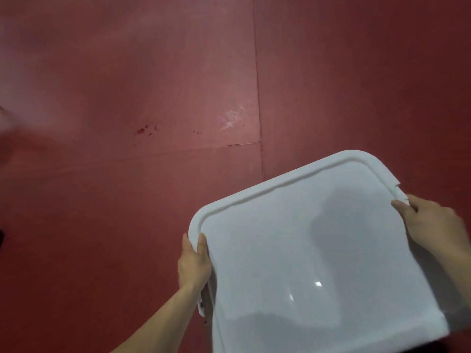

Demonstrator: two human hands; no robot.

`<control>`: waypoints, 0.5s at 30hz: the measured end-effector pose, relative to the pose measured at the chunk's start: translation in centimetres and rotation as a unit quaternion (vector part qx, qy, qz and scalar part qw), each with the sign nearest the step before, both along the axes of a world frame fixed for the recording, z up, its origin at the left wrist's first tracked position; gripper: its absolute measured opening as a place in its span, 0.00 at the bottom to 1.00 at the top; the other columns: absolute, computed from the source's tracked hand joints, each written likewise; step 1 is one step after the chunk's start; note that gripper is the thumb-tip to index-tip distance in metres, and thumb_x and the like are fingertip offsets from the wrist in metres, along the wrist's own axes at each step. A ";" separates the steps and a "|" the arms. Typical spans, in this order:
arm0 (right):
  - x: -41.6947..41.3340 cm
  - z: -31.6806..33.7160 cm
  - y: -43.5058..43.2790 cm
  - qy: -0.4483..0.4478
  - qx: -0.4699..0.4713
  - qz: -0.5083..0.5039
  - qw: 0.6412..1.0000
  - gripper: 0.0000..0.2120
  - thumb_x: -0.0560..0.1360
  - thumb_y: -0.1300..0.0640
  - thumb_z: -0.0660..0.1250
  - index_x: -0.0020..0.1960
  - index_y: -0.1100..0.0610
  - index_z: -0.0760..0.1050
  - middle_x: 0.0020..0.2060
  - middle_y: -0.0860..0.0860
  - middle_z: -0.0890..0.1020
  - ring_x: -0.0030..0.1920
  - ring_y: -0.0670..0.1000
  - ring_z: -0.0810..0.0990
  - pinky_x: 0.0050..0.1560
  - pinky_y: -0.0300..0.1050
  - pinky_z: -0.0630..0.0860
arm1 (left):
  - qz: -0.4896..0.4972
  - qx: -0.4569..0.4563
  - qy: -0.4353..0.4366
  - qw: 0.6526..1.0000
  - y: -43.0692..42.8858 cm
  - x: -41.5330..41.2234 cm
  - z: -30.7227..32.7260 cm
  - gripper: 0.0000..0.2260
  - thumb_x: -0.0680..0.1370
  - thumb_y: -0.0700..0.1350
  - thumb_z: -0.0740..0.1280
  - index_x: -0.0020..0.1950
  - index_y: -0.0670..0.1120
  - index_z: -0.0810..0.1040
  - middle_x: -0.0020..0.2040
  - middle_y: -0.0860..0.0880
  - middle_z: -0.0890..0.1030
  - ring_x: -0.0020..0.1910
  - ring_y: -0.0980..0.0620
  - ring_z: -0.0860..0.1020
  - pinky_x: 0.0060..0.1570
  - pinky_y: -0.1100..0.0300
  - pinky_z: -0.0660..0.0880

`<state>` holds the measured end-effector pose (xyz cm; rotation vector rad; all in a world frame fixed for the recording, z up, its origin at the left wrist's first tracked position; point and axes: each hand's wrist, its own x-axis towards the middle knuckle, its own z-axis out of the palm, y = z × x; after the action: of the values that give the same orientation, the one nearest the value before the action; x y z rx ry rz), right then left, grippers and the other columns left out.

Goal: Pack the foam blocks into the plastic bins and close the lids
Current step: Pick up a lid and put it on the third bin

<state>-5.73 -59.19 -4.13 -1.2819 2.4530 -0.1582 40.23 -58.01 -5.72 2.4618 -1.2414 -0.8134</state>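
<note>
The broad white plastic lid with rounded corners [318, 250] spans between both hands above the dark red floor [127, 225], the left hand [193, 266] gripping its left edge, the right hand [433, 225] its right, any bin beneath hidden.

No readable txt, labels or nos. anywhere (white lid [318, 238] & red floor [127, 72] both plain).

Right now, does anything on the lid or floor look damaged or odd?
Yes. The white lid has a jagged break in its rim just beyond the right hand. The red floor carries dark spots and a whitish scuff.
</note>
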 end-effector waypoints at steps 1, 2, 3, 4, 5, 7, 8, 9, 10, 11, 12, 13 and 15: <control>0.1 -0.3 0.0 -0.002 -0.002 -0.002 1.000 0.20 0.81 0.43 0.59 0.61 0.56 0.78 0.53 0.64 0.83 0.51 0.69 0.79 0.48 0.54 0.74 | 0.011 -0.011 0.009 1.000 0.0 -0.2 -0.2 0.29 0.82 0.61 0.52 0.80 0.48 0.57 0.69 0.39 0.75 0.67 0.35 0.73 0.62 0.46 0.70; 0.2 -0.6 0.0 -0.002 -0.003 -0.001 1.000 0.20 0.81 0.42 0.58 0.62 0.55 0.77 0.53 0.64 0.83 0.50 0.69 0.79 0.48 0.55 0.74 | 0.020 -0.023 0.017 0.999 0.0 -0.2 -0.4 0.28 0.82 0.61 0.52 0.79 0.49 0.59 0.68 0.40 0.76 0.66 0.35 0.74 0.62 0.46 0.71; 0.2 -1.0 0.0 -0.005 -0.003 0.002 1.000 0.20 0.81 0.42 0.57 0.62 0.55 0.76 0.53 0.64 0.83 0.50 0.69 0.79 0.47 0.55 0.74 | 0.024 -0.031 0.023 0.999 0.0 -0.2 -0.7 0.27 0.83 0.61 0.52 0.78 0.49 0.60 0.68 0.41 0.77 0.66 0.36 0.74 0.62 0.46 0.71; 0.2 -1.3 0.0 -0.011 -0.003 0.000 1.000 0.21 0.81 0.41 0.57 0.62 0.54 0.75 0.52 0.64 0.83 0.49 0.69 0.79 0.46 0.55 0.74 | 0.024 -0.038 0.027 0.999 0.0 -0.2 -1.1 0.26 0.83 0.61 0.52 0.77 0.49 0.62 0.68 0.41 0.76 0.66 0.37 0.74 0.61 0.46 0.71; 0.2 -1.6 0.1 -0.017 -0.006 -0.001 1.000 0.22 0.80 0.39 0.55 0.61 0.54 0.73 0.51 0.64 0.83 0.48 0.68 0.79 0.45 0.55 0.74 | 0.025 -0.044 0.027 0.998 -0.1 -0.1 -1.3 0.26 0.83 0.60 0.52 0.77 0.48 0.63 0.68 0.42 0.76 0.66 0.37 0.74 0.62 0.46 0.71; 0.1 -2.0 0.3 -0.016 -0.016 -0.004 1.000 0.25 0.79 0.35 0.52 0.65 0.51 0.70 0.52 0.63 0.81 0.50 0.68 0.78 0.48 0.58 0.76 | 0.033 -0.046 0.023 0.998 -0.3 -0.1 -1.7 0.27 0.82 0.62 0.51 0.76 0.48 0.62 0.70 0.42 0.74 0.68 0.38 0.72 0.64 0.44 0.71; -0.1 -2.2 0.3 -0.012 -0.013 -0.008 1.000 0.26 0.79 0.33 0.51 0.67 0.50 0.68 0.55 0.63 0.80 0.53 0.68 0.77 0.52 0.60 0.75 | 0.037 -0.043 0.020 0.998 -0.3 -0.1 -1.8 0.28 0.82 0.63 0.51 0.76 0.48 0.62 0.70 0.43 0.74 0.68 0.38 0.72 0.65 0.43 0.71; -0.1 -2.3 0.4 -0.015 0.000 -0.012 1.000 0.27 0.79 0.33 0.50 0.69 0.48 0.67 0.59 0.62 0.78 0.57 0.68 0.76 0.56 0.62 0.74 | 0.037 -0.041 0.016 0.998 -0.3 0.0 -2.0 0.29 0.81 0.65 0.51 0.76 0.49 0.61 0.70 0.43 0.74 0.68 0.39 0.72 0.65 0.42 0.71; -0.2 -2.4 0.4 -0.029 0.015 -0.018 0.999 0.27 0.79 0.33 0.50 0.71 0.48 0.65 0.63 0.63 0.75 0.61 0.68 0.74 0.60 0.63 0.71 | 0.038 -0.039 0.010 0.998 -0.3 0.0 -2.0 0.30 0.80 0.66 0.51 0.76 0.50 0.62 0.70 0.43 0.74 0.68 0.39 0.72 0.65 0.42 0.71; -0.3 -2.4 0.2 -0.048 0.029 -0.027 0.998 0.30 0.79 0.32 0.50 0.73 0.49 0.62 0.67 0.63 0.72 0.64 0.68 0.72 0.62 0.64 0.70 | 0.037 -0.043 0.006 0.998 -0.3 0.0 -1.9 0.30 0.80 0.67 0.51 0.75 0.50 0.62 0.69 0.43 0.74 0.67 0.39 0.73 0.64 0.42 0.71; -0.4 -2.5 -0.2 -0.066 0.039 -0.041 0.996 0.34 0.78 0.31 0.50 0.75 0.52 0.58 0.69 0.64 0.70 0.66 0.69 0.71 0.64 0.64 0.69 | 0.042 -0.046 0.006 0.998 -0.4 0.0 -1.8 0.30 0.79 0.68 0.52 0.75 0.51 0.63 0.69 0.44 0.75 0.67 0.39 0.73 0.64 0.42 0.72; -0.4 -2.5 -0.5 -0.082 0.047 -0.055 0.994 0.39 0.77 0.29 0.49 0.76 0.56 0.56 0.70 0.66 0.70 0.66 0.69 0.71 0.64 0.64 0.69 | 0.042 -0.053 0.008 0.998 -0.4 0.0 -1.9 0.31 0.78 0.69 0.53 0.75 0.51 0.63 0.68 0.45 0.75 0.66 0.40 0.74 0.63 0.43 0.72; -0.7 -2.5 -1.1 -0.106 0.064 -0.072 0.990 0.46 0.73 0.24 0.49 0.76 0.60 0.53 0.67 0.69 0.71 0.64 0.70 0.73 0.62 0.63 0.70 | 0.053 -0.050 0.030 0.997 -0.3 -0.2 -1.7 0.34 0.75 0.72 0.56 0.75 0.53 0.64 0.68 0.46 0.75 0.66 0.42 0.74 0.63 0.43 0.72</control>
<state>-6.42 -60.30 -6.60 -0.9812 2.3315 -0.1612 40.07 -58.27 -7.42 2.3830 -1.0932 -0.7723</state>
